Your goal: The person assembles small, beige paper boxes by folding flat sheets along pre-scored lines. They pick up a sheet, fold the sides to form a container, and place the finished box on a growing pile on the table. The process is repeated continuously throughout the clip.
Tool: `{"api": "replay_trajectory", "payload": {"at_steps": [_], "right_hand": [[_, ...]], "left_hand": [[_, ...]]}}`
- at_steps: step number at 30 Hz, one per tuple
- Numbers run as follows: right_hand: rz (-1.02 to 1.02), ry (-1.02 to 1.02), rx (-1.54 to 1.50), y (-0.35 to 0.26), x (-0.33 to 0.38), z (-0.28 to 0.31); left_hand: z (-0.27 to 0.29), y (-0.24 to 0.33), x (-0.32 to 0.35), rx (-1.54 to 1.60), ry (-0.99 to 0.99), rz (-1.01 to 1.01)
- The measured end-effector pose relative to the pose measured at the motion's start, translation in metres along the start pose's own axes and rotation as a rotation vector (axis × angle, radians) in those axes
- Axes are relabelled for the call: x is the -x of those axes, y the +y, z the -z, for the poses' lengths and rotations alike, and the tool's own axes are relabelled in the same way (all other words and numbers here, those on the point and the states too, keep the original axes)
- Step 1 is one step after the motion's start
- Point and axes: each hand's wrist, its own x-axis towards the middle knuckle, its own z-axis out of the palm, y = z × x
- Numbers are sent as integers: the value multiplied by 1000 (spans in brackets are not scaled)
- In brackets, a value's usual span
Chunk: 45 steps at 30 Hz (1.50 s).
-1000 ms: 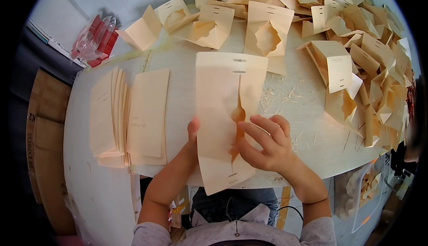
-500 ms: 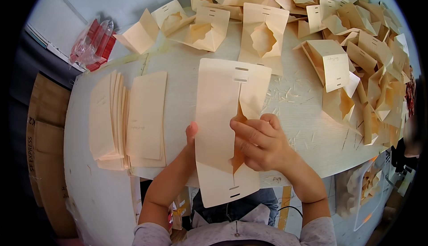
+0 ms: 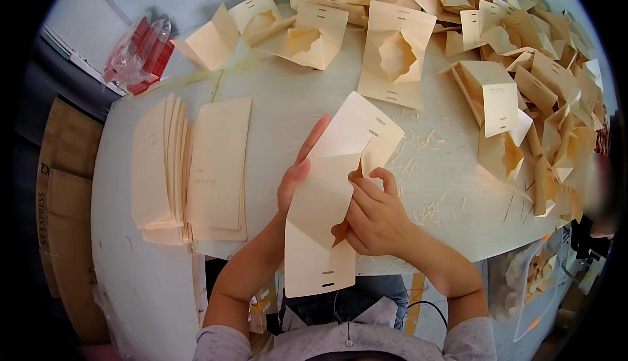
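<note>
A cream die-cut card sleeve (image 3: 320, 194) is held upright and slightly tilted in front of me, over the table's near edge. It has slots at both ends and a wavy-edged opening down its middle. My left hand (image 3: 296, 176) supports the left edge, with an outstretched finger showing beside the upper part; its other fingers are hidden behind the card. My right hand (image 3: 379, 220) has its fingertips pushed into the opening on the right, the index finger bent above it. The upper part of the card bends along a crease.
Flat cream cards stand in a stack (image 3: 160, 164) and lie in a pile (image 3: 219, 168) on the left. Opened sleeves (image 3: 530, 92) heap at the right and back. Paper scraps (image 3: 428, 210) dot the table (image 3: 275, 125). Red plastic-wrapped packs (image 3: 139, 56) sit back left; a clear bin (image 3: 523, 289) is lower right.
The card's upper end has bent and tilted to the right. My left hand now shows more, higher along the left edge. My right hand keeps its fingers at the opening.
</note>
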Motion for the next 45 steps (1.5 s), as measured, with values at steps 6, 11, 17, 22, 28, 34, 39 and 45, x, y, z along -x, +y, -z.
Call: {"api": "replay_trajectory", "payload": {"at_steps": [6,11,17,22,28,34,39,45], "right_hand": [[-50,3,-3,-3,1,-3],[-102,9,0,-10,3,-3],[-152,0,-108,-4,4,-1],[-205,39,-134,2,5,1],[-235,79,-124,0,2,7],[-182,-38,-139,-4,4,11],[-309,-33,-390,-9,6,5],[-188,-47,-620,2,-3,20]], "left_hand": [[11,2,2,50,16,65],[17,1,4,-48,33,49],[6,1,3,-141,99,98],[4,-16,2,-151,-98,-161],[36,-17,-8,-290,-353,-128],[28,-19,-5,-421,-188,-121],[35,-26,-3,-140,-62,201],[8,-18,-1,299,56,453]]}}
